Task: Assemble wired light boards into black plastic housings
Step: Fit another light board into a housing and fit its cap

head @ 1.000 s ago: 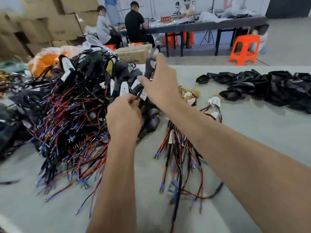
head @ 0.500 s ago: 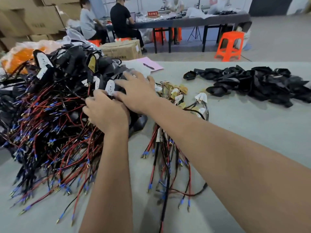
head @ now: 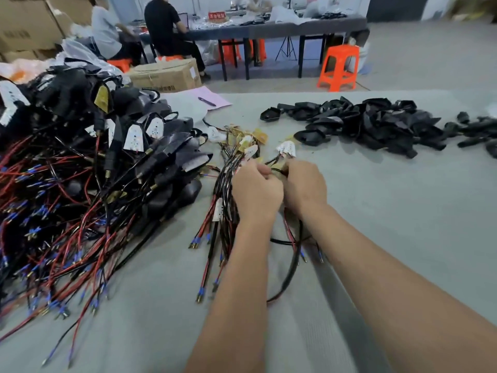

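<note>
Head view: left hand (head: pixel 255 192) and right hand (head: pixel 305 185) side by side, both curled around wired light boards (head: pixel 286 149) just beyond the knuckles.

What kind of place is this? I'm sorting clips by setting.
Probably a small assembly workshop: a heap of loose black plastic housings, a big pile of red-and-black wired assemblies, and stacked brown cardboard cartons behind seated workers.

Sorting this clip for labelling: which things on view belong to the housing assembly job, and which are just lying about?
Job:
- bundle of wired light boards, gripped by left hand and right hand
- empty black housings, right
- finished pile, left

Lying about:
- pink paper with pen
- cardboard box
- orange stool
</note>
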Motion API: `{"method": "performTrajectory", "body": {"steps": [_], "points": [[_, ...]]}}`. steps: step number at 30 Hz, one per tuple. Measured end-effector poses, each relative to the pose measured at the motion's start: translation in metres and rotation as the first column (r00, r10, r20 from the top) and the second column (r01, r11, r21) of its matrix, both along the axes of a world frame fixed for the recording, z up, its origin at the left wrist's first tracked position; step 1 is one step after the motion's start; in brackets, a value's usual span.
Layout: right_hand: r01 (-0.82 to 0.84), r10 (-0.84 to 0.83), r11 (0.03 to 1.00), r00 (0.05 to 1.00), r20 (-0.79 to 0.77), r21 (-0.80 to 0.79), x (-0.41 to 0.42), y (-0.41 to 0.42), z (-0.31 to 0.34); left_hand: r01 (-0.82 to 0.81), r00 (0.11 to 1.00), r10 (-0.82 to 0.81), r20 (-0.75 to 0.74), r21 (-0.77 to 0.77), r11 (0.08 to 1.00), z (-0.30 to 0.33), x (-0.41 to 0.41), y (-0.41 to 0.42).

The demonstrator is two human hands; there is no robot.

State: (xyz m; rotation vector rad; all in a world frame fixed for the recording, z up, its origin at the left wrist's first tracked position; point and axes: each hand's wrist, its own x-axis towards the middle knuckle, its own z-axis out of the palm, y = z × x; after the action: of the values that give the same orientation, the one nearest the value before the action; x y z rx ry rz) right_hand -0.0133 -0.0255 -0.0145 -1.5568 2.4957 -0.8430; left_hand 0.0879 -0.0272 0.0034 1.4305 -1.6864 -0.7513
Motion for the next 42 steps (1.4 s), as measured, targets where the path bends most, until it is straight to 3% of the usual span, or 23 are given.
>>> {"method": "performTrajectory", "body": {"steps": [3, 5, 9, 12, 14, 16, 19, 21, 23, 27, 30, 33, 36, 39, 42], "points": [[0.044, 0.005, 0.981, 0.969, 0.248, -0.191, -0.012, 0.009, 0.007, -0.011, 0.999, 0.012, -0.037, 0.036, 0.999, -0.005, -0.014, 0.003], [0.061, 0.038, 0.947, 0.953, 0.300, -0.314, -0.020, 0.017, 0.014, -0.027, 0.996, 0.035, -0.078, 0.098, 0.995, -0.007, -0.018, 0.000], [0.131, 0.087, 0.860, 0.915, 0.395, -0.494, -0.042, 0.036, 0.029, -0.005, 0.926, 0.123, -0.357, 0.315, 0.949, -0.012, -0.029, -0.003], [0.191, 0.132, 0.855, 0.819, 0.558, -0.482, -0.061, 0.052, 0.031, 0.125, 0.796, 0.153, -0.585, 0.407, 0.905, -0.008, -0.041, 0.003], [0.241, 0.116, 0.868, 0.751, 0.650, -0.433, -0.073, 0.064, 0.026, 0.217, 0.745, 0.131, -0.654, 0.423, 0.880, -0.002, -0.050, 0.007], [0.368, 0.126, 0.845, 0.566, 0.815, -0.386, -0.089, 0.077, 0.022, 0.298, 0.750, 0.047, -0.660, 0.401, 0.866, 0.001, -0.062, 0.015], [0.552, 0.222, 0.794, 0.125, 0.967, -0.254, -0.118, 0.100, 0.016, 0.365, 0.830, -0.135, -0.542, 0.343, 0.865, -0.001, -0.091, 0.037], [0.587, 0.254, 0.784, -0.004, 0.967, -0.203, -0.137, 0.113, 0.011, 0.389, 0.860, -0.223, -0.459, 0.308, 0.868, -0.004, -0.110, 0.052], [0.591, 0.298, 0.780, -0.062, 0.953, -0.205, -0.156, 0.125, 0.008, 0.423, 0.859, -0.277, -0.430, 0.292, 0.858, -0.005, -0.131, 0.065], [0.577, 0.455, 0.742, -0.057, 0.889, -0.342, -0.192, 0.150, 0.008, 0.582, 0.792, -0.454, -0.408, 0.279, 0.764, -0.009, -0.178, 0.089], [0.538, 0.537, 0.700, 0.036, 0.843, -0.469, -0.211, 0.165, 0.007, 0.584, 0.807, -0.548, -0.219, 0.157, 0.797, -0.015, -0.215, 0.095], [0.604, 0.581, 0.629, 0.054, 0.812, -0.490, -0.223, 0.176, 0.000, 0.474, 0.880, -0.474, 0.024, -0.002, 0.880, -0.016, -0.246, 0.082], [0.723, 0.586, 0.563, -0.007, 0.810, -0.401, -0.231, 0.180, -0.005, 0.364, 0.920, -0.354, 0.168, -0.031, 0.931, -0.017, -0.275, 0.063], [0.759, 0.577, 0.548, -0.038, 0.816, -0.352, -0.236, 0.180, -0.004, 0.291, 0.890, -0.266, 0.369, -0.011, 0.957, -0.022, -0.301, 0.050], [0.708, 0.552, 0.593, -0.009, 0.833, -0.385, -0.237, 0.179, -0.005, 0.268, 0.840, -0.231, 0.490, -0.005, 0.963, -0.027, -0.316, 0.040]]}}
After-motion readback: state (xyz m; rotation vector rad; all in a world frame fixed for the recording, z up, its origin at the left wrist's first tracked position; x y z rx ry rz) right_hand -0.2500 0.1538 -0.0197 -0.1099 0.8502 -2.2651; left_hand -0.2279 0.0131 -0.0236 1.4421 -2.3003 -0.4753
